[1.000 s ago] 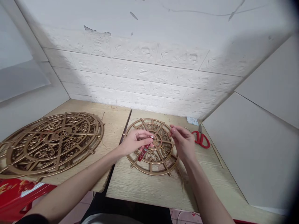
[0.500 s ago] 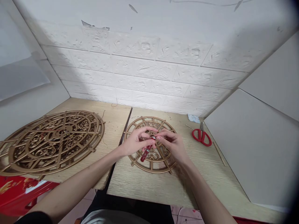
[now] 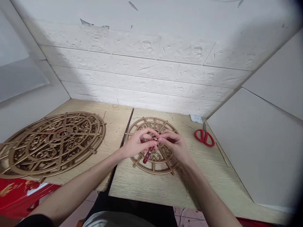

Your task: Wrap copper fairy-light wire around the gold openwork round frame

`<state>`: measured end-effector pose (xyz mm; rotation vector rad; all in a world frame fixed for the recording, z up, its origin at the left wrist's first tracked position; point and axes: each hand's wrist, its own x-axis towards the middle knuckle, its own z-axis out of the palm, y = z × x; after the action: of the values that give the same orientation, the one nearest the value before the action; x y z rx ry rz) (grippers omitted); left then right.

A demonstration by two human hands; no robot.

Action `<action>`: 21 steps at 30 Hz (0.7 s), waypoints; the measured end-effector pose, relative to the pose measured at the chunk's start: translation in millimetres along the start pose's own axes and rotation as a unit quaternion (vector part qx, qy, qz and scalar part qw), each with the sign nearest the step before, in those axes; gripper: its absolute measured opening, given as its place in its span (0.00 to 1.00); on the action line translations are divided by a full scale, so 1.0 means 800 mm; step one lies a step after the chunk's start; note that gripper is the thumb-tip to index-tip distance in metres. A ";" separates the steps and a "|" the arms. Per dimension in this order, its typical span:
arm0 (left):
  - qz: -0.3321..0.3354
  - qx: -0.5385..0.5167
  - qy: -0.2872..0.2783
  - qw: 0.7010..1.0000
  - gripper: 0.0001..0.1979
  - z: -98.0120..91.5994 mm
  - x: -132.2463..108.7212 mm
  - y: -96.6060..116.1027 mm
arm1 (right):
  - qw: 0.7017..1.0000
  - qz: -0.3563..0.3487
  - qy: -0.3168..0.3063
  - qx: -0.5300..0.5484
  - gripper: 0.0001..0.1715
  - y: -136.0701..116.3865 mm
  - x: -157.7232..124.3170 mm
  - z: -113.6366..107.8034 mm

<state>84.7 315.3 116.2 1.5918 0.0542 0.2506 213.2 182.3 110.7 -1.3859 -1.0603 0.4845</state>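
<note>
A small round gold filigree panel (image 3: 151,168) lies flat on the right wooden board. Above its middle, my left hand (image 3: 137,145) is closed around a small red tool (image 3: 148,154) that slants down to the left. My right hand (image 3: 175,145) meets it at the tool's metal tip, thumb and fingers pinched there. What the right fingers pinch is too small to make out. Both hands cover the panel's centre.
A stack of larger gold filigree panels (image 3: 52,142) lies on the left board. Red-handled scissors (image 3: 204,137) and a thin stick (image 3: 222,154) rest at the right, near a white side wall. A crumpled white scrap (image 3: 196,119) sits at the back. Something red (image 3: 14,197) is at bottom left.
My right hand has moved left from open air over the panel to join my left hand at the tool's tip. The left hand has barely shifted.
</note>
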 end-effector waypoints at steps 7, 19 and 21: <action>0.002 0.002 0.012 1.000 0.13 0.001 -0.002 0.000 | 1.000 0.018 -0.001 0.010 0.06 0.001 0.001 0.001; 0.028 -0.030 0.116 0.992 0.10 -0.007 0.006 -0.001 | 0.986 -0.001 0.164 0.012 0.07 -0.003 0.004 -0.035; 0.033 -0.054 0.158 0.985 0.11 -0.016 0.008 0.004 | 0.972 -0.010 0.234 0.022 0.08 -0.001 0.006 -0.053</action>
<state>88.0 328.6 120.3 1.4358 0.2306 0.5485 250.5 162.6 119.2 -1.3613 -0.6717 0.1492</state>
